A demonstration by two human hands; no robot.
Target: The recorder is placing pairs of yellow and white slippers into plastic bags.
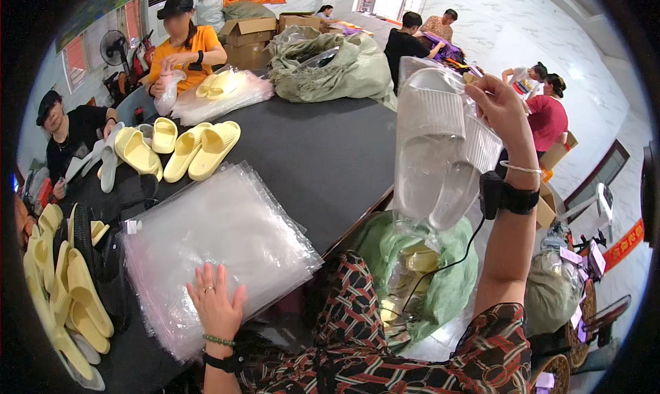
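My right hand (496, 104) is raised and pinches the top edge of a clear plastic bag with a pair of pale grey slippers (430, 143) inside. The bagged pair hangs upright, above a green sack (450, 256). My left hand (217, 300) lies flat with its fingers spread on a stack of clear plastic bags (206, 222) at the near edge of the dark table (316, 140). Nothing is held in that hand. Inside the green sack, bagged yellow slippers (421, 260) show.
Yellow slippers (214, 150) stand beyond the bag stack. More yellow slippers (82, 291) are heaped at the left, beside black slippers (110, 243). A large grey-green sack (337, 74) rests at the table's far end. Co-workers sit at the far left; others work in the background.
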